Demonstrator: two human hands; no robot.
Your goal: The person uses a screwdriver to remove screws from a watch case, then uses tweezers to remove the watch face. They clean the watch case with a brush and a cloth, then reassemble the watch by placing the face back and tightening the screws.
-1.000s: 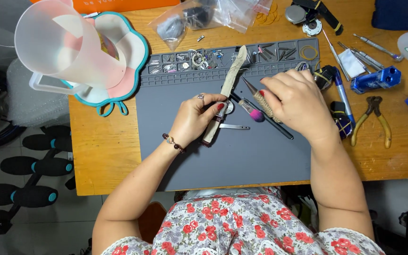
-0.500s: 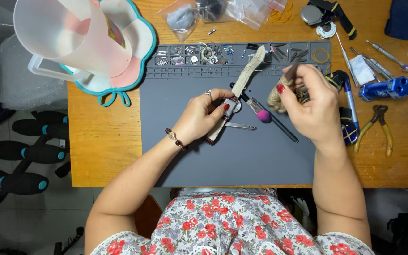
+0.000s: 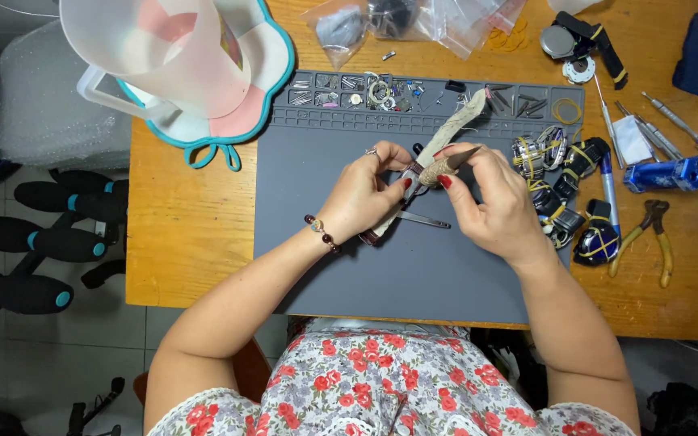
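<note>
over grey mat (image 3: 349, 266), left hand (image 3: 361, 198) grips watch strap (image 3: 456, 119); right hand (image 3: 490, 202) pinches pointed tool (image 3: 444, 167) beside it

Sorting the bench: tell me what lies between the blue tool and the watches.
In the head view, a blue-and-white pen and a white packet lie between the blue tool and the watches.
</note>
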